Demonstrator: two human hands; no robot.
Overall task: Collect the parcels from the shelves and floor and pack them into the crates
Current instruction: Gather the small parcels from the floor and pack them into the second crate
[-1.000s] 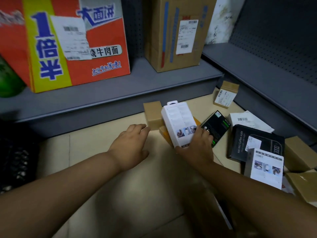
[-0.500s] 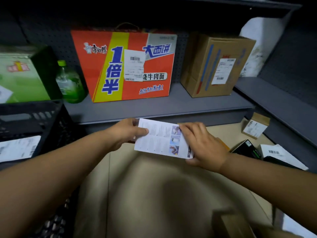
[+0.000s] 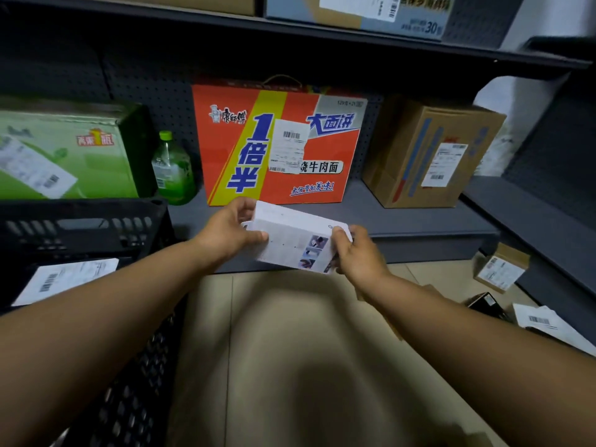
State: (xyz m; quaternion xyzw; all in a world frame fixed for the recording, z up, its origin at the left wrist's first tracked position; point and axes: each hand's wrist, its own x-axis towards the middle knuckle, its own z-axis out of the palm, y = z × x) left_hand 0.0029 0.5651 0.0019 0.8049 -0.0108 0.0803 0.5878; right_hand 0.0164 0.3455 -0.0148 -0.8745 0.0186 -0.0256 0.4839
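While both hands pinch white box (image 3: 295, 241) mid-frame, left hand (image 3: 230, 232) and right hand (image 3: 356, 253) at ends: loose edge grip risks drop short of black crate (image 3: 80, 227), left of frame.

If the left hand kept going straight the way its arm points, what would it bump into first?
Probably the orange noodle carton on the shelf, just beyond the left hand gripping the white box; depth is unclear.

Matt white cardboard box (image 3: 292, 241)
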